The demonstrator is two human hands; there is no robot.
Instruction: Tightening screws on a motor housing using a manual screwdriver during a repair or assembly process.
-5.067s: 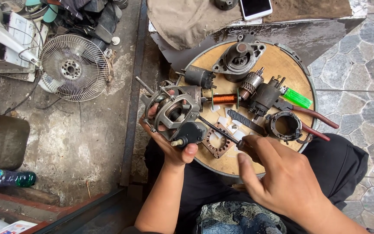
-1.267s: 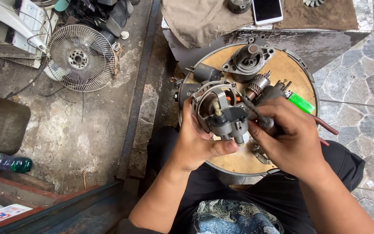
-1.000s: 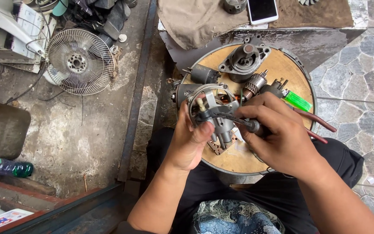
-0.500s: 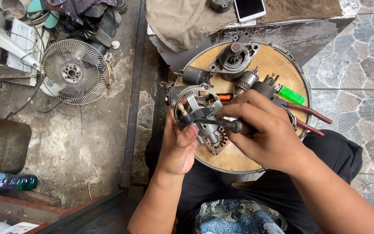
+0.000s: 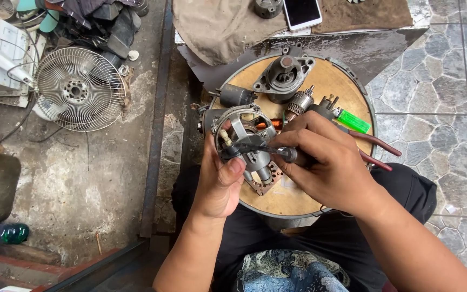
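left hand (image 5: pixel 220 181) grips motor housing (image 5: pixel 242 135) (right hand (image 5: pixel 328 162) beside).

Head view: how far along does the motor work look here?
Done: the motor is stripped; an end housing, armature and a gasket-like plate lie loose on the round wooden board. In hand: left hand grips the metal frame; right hand drives a tool into it. Left: the loose parts remain unassembled.

even, soft daylight, faint shadows, sharp focus throughout, slight wide-angle bending at the edges.
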